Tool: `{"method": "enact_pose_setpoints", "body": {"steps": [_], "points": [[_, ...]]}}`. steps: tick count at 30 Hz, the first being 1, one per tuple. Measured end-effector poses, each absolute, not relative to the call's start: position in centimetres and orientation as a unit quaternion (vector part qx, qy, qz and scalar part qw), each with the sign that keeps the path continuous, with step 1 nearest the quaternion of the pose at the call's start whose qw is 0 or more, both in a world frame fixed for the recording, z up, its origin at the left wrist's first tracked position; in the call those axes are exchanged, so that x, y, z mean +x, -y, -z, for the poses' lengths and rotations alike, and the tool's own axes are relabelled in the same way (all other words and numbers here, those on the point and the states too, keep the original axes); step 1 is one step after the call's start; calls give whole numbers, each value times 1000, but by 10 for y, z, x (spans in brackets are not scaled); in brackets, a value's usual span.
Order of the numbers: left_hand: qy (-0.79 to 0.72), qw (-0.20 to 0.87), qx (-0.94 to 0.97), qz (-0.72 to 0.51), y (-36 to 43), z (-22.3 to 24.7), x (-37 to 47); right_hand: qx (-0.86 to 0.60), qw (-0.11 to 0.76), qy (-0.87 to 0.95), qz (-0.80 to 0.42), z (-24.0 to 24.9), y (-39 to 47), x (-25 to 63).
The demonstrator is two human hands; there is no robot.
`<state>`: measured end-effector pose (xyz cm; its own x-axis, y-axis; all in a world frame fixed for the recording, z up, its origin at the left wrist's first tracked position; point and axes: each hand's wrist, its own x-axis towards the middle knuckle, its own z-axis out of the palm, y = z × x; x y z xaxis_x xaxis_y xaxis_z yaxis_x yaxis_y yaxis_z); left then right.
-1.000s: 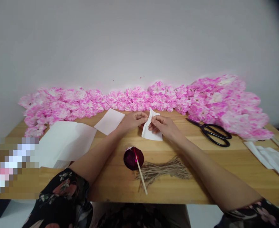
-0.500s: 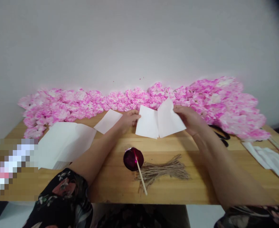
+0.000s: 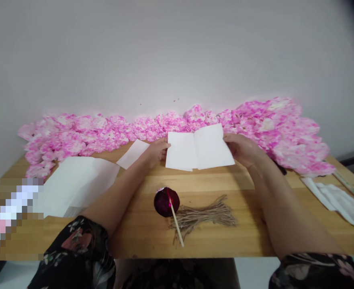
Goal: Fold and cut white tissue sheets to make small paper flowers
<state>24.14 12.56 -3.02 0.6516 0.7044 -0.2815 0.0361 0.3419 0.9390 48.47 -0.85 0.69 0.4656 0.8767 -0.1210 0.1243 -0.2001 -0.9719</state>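
A white sheet of paper (image 3: 210, 147) with a crease down its middle is held up above the table between my two hands. My left hand (image 3: 158, 149) pinches its left edge, thumb in front. At the right edge, my right hand (image 3: 243, 149) grips the paper, its fingers partly hidden behind. Below the sheet stands a small dark red bowl (image 3: 163, 205) with a wooden stick (image 3: 177, 225) leaning out of it. Beside the bowl lies a bundle of thin brown twigs (image 3: 208, 213). A smaller white paper piece (image 3: 134, 154) rests just left of my left hand.
Pink and white paper flowers (image 3: 104, 134) line the wooden table's back along the wall. Larger white sheets (image 3: 77, 180) lie at left, near a blurred-out patch. At right are folded white cloth or paper (image 3: 335, 200), a ruler-like strip (image 3: 350, 186) and a black object partly behind my forearm.
The creased paper has been spread flatter, its right half turning more toward me. Both hands still hold its edges. The view has shifted slightly.
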Motion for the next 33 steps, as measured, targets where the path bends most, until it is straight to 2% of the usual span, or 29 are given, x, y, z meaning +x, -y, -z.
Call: {"method": "enact_pose_setpoints", "body": {"steps": [3, 5, 7, 11, 13, 18, 21, 26, 33], "points": [[-371, 707, 581, -157, -132, 26, 234, -665, 480, 332, -466, 8, 6, 492], [-380, 677, 622, -103, -134, 18, 228, -677, 453, 325, -480, 15, 6, 494], [-407, 597, 686, -82, -135, 7, 224, -686, 433, 325, -486, 17, 7, 495], [-408, 299, 831, -232, -126, -9, 227, -711, 418, 322, -465, 14, 6, 490], [-347, 230, 870, -265, -117, -6, 233, -757, 377, 337, -413, 12, 4, 484], [-203, 147, 959, -131, -99, 23, 244, -856, 163, 471, -139, 15, -3, 459], [-201, 108, 972, -45, -97, 37, 243, -870, 101, 480, -51, 19, -3, 446], [-201, 84, 976, -2, -98, 41, 241, -865, 46, 499, -8, 22, -2, 443], [-204, 81, 975, 19, -94, 35, 242, -861, 39, 506, -29, 19, -2, 445]]}}
